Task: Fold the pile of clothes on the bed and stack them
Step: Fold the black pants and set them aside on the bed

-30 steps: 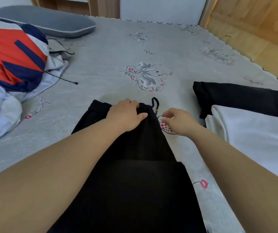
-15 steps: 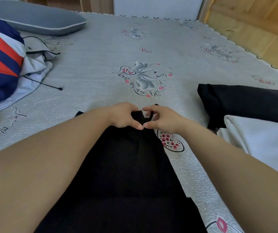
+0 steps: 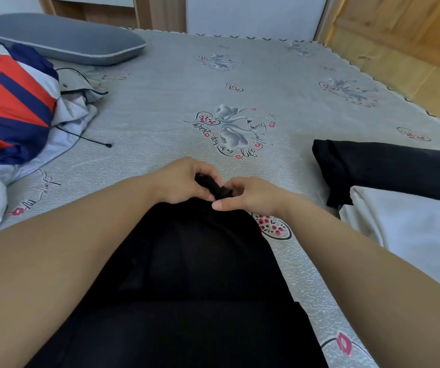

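Observation:
Black trousers [image 3: 200,274] lie lengthwise on the grey printed bed sheet [image 3: 176,96], running from the bottom edge up to my hands. My left hand [image 3: 184,180] grips the bunched far end of the trousers, fingers curled round the black cloth. My right hand [image 3: 250,196] pinches the same bunch from the right, its fingertips touching the left hand's. A pile of unfolded clothes [image 3: 9,112], red, navy and white, lies at the left. A folded black garment [image 3: 394,168] and a folded white one [image 3: 412,224] lie at the right.
A grey pillow [image 3: 64,41] lies at the far left of the bed. A thin black cord [image 3: 86,138] trails from the pile onto the sheet. Wooden floor [image 3: 410,59] shows past the bed's right edge, with a wooden door behind.
My hands came together at the trousers' far end. The left hand went from resting flat on the waistband to gripping it, and the loose drawstring is now gathered into the bunch.

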